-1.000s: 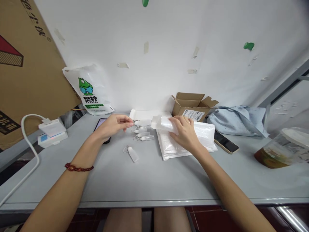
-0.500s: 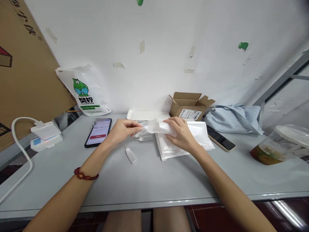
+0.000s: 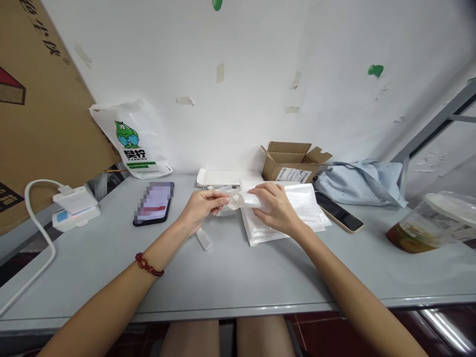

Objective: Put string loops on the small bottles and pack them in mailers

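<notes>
My right hand (image 3: 277, 206) is wrapped around a small clear-white bubble-wrap bag (image 3: 250, 199), whose crumpled open mouth points left. At that mouth the fingertips of my left hand (image 3: 204, 206) are pinched together on something small and whitish; its kind is hidden by the fingers. Behind and below the left fingers lie several translucent white pieces (image 3: 226, 212), partly covered. One small translucent white tube-like piece (image 3: 204, 239) lies alone on the table, its ring end behind my left wrist. Under my right hand is a stack of flat white bubble bags (image 3: 305, 204).
A phone (image 3: 154, 203) and a white charger (image 3: 76, 210) lie on the left. Along the wall stand a white plastic bag (image 3: 136, 144), a white tray (image 3: 230, 177) and an open cardboard box (image 3: 286, 166). Rightward are another phone (image 3: 340, 212), blue cloth (image 3: 360, 183) and a plastic cup (image 3: 416, 228).
My left hand has moved right, up against the bag's mouth. The bag's opening has tilted and crumpled, while my right hand has kept its grip nearly in place.
</notes>
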The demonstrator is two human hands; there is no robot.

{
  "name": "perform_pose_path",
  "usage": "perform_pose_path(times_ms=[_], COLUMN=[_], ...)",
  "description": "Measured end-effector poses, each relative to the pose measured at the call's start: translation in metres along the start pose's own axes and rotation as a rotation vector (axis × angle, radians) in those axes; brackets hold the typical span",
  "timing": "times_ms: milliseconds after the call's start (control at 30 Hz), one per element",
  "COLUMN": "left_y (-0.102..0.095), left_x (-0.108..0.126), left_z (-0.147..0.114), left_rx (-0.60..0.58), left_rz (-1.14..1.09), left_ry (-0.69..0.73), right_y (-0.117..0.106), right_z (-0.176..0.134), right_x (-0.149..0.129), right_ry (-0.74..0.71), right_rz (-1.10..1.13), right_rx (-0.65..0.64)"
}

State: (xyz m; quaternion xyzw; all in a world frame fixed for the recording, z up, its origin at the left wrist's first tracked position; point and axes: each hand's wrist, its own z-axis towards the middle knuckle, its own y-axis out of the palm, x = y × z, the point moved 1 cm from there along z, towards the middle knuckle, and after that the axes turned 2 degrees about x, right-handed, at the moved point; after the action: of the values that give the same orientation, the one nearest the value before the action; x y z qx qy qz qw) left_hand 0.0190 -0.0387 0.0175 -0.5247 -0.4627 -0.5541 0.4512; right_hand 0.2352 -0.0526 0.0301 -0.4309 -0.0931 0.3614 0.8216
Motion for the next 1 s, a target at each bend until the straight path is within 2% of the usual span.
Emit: perform_pose_path(times_ms=[133, 300, 567, 767, 1000], left_y=[0.001, -0.001, -0.002, -0.002, -0.005], left_x=[-0.003, -0.007, -0.010, -0.008, 0.001], left_z=[0.001, 0.005, 0.007, 0.005, 0.002], left_rx=[0.028, -0.025, -0.026, -0.143, -0.140], left_rz=[-0.069, -0.188, -0.188, -0.222, -0.310], left_ry=[-0.026, -0.054, -0.094, -0.161, -0.172], right_y=[0.000, 0.001, 0.001, -0.001, -0.007], right_z=[0.000, -0.001, -0.001, -0.001, 0.000], right_x=[-0.001, 0.002, 0.002, -0.001, -0.003], right_ry=[-0.003, -0.008, -0.032, -0.066, -0.064], right_rz=[0.024, 0.049, 0.072, 0.114, 0.152], right_rx=[0.009, 0.046, 0.082, 0.122, 0.160])
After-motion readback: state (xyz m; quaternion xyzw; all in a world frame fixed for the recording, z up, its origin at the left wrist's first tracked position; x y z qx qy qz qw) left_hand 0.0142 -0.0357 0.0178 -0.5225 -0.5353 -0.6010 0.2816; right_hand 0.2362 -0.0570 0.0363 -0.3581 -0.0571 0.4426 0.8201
